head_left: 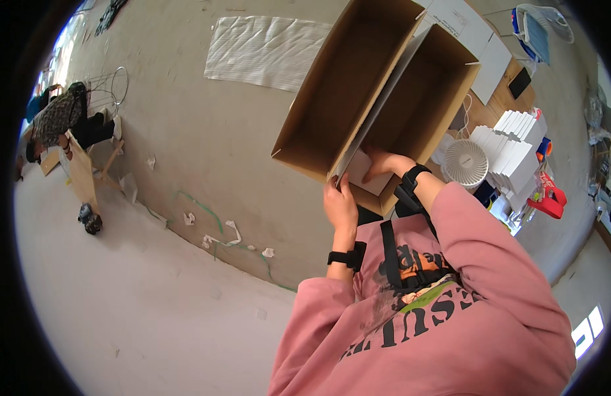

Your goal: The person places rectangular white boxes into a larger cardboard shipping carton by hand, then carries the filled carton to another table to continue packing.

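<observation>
Two long, open-topped brown cardboard boxes lie side by side before me, the left box (348, 86) and the right box (424, 99). My left hand (342, 204) grips the near end of the pale wall between them, fingers closed over its edge. Inside the near end of the right box, my right hand (386, 163) reaches down onto a small white box (378, 183). Its fingers are bent around the top of that white box, and their far tips are partly hidden. Each of my wrists wears a black strap.
To the right, a wooden table (487, 109) bears stacked flat white cartons (513, 148), a small white fan (466, 162), a black phone (519, 83) and a red strap (549, 198). A white sheet (266, 53) and scraps lie on the floor. Another person (68, 119) sits far left.
</observation>
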Demonstrator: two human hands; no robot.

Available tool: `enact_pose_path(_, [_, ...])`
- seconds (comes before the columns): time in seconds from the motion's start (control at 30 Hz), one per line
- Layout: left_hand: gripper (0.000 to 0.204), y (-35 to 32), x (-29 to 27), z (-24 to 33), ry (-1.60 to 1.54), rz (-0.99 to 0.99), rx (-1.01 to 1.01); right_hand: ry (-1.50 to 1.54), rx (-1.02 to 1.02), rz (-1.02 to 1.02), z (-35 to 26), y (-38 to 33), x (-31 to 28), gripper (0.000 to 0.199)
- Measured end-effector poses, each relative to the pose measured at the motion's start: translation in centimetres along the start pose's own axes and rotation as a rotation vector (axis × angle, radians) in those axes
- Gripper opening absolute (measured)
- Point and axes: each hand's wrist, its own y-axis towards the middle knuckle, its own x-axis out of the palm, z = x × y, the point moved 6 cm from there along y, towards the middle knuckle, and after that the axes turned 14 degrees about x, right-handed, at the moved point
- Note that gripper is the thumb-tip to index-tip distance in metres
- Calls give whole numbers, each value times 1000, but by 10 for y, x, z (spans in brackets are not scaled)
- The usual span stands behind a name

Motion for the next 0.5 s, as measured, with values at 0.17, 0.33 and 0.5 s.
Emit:
enact_pose_path(0.17, [43,3,0,2,-14,-54,-3,1032,341,-237,43,29,-16,27])
enact_pose_path(0.33, [42,5,-5,-1,-48,-88,-41,391,323,257,66,104,-5,31])
enact_pose_path(0.5, [37,-1,16,21,-89,-131,-20,255,301,455,86,116,65,37])
